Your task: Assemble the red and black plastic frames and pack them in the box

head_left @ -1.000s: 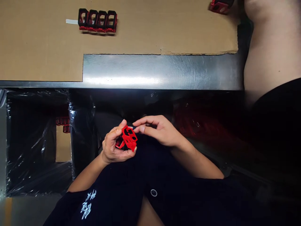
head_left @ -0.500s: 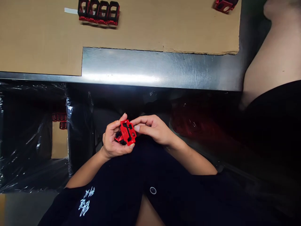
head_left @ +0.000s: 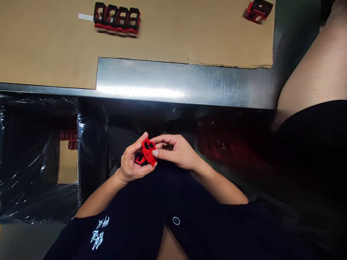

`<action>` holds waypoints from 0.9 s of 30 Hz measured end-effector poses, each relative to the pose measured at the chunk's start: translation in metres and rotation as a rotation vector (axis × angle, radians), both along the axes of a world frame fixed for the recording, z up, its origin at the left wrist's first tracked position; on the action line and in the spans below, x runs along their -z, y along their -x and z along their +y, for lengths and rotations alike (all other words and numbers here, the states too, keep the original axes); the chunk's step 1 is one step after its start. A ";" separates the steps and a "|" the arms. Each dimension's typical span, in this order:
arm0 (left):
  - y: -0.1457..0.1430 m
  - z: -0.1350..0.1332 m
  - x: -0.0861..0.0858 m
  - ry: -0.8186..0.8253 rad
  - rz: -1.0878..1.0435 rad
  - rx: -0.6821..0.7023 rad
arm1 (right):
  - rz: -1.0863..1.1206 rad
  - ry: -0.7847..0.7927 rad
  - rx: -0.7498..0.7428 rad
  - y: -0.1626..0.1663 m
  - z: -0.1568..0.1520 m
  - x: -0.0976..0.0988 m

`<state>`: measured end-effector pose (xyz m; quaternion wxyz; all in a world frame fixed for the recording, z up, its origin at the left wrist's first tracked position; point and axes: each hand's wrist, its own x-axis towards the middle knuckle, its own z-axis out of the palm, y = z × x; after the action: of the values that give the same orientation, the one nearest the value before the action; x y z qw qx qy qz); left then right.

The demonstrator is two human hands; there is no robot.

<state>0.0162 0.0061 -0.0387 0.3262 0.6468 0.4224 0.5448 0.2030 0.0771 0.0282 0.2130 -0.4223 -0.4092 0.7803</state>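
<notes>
Clamping a red plastic bracket [head_left: 148, 151] between left hand [head_left: 132, 162] and right hand [head_left: 176, 151], together against the black shirt [head_left: 141, 202], apparently for steadiness.

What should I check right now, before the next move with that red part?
1. Grip: ok. The left hand cradles the red plastic frame, and the right hand presses its thumb against it.
2. Seating on the dark piece beneath the frame: cannot tell, the fingers hide the join.
3. Row of four frames on the cardboard sheet: ok, lined up, well apart from the hands.
4. Single frame: ok, lying on the cardboard near its right edge.
5. Count of red parts in the plastic-lined bin: cannot tell, too dim.
</notes>
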 end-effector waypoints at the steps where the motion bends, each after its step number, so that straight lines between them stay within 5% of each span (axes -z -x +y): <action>1: 0.000 0.000 0.000 -0.022 0.025 0.012 | -0.048 -0.043 0.002 0.002 0.000 0.000; 6: -0.002 0.000 -0.005 -0.039 0.016 0.022 | -0.302 -0.328 -0.011 0.006 0.002 -0.001; 11: 0.000 0.005 -0.014 0.338 -0.425 0.063 | -0.283 -0.278 0.250 -0.002 0.009 0.010; 15: 0.007 0.014 -0.015 0.531 -0.678 0.186 | -0.216 -0.190 0.260 -0.006 0.010 0.015; 20: 0.005 0.016 -0.017 0.634 -0.660 0.158 | -0.186 -0.161 0.252 -0.005 0.006 0.017; 24: 0.004 0.017 -0.022 0.532 -0.630 0.209 | -0.147 -0.187 0.282 -0.007 0.006 0.013; 27: 0.008 0.019 -0.028 0.368 -0.295 0.132 | -0.104 -0.186 0.241 -0.008 0.005 0.009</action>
<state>0.0082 0.0255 -0.0104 0.5317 0.5163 0.4191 0.5245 0.2111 0.0825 0.0196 0.3217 -0.4865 -0.4364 0.6851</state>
